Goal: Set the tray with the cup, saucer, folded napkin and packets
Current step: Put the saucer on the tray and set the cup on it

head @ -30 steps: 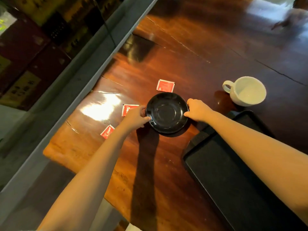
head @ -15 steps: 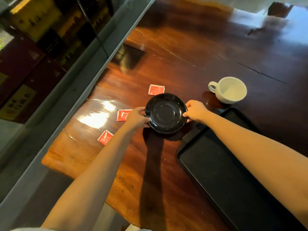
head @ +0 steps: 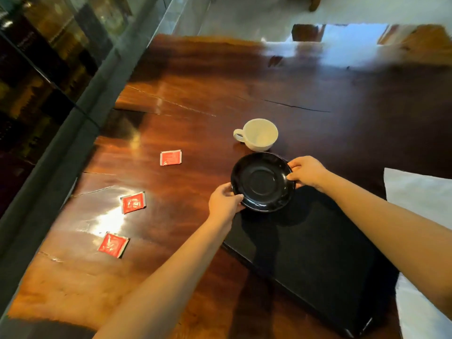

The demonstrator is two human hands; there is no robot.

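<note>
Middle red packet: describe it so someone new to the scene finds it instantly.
On the wooden table, left of the black tray, three red packets lie in a loose line. The middle red packet sits by the bright glare patch, between the far packet and the near packet.

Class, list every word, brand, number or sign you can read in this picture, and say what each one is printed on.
None can be read.
Red packets: faint pale print, too blurred to read.
Dark glass panel at left: yellowish marks, too blurred to read.
Saucer, cup, tray, white napkin: no text visible.
</note>
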